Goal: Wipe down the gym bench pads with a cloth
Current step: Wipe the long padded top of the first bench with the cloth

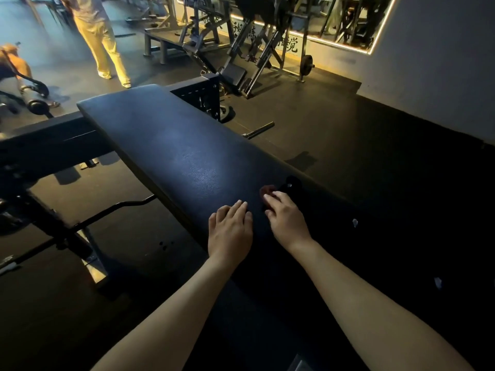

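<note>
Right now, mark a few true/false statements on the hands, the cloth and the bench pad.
The left hand lies flat on the long black padded bench pad. True.
The right hand is lifted clear of the dark crumpled cloth. False: its fingers rest on the cloth.
The cloth lies on the floor. False: it lies on the pad.
A person in yellow trousers stands beyond the pad. True.
The two hands are clasped together. False: they are apart.

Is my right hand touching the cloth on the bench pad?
Touching. The head view shows the right hand with its fingers lying on the cloth, pressing it against the bench pad.
</note>
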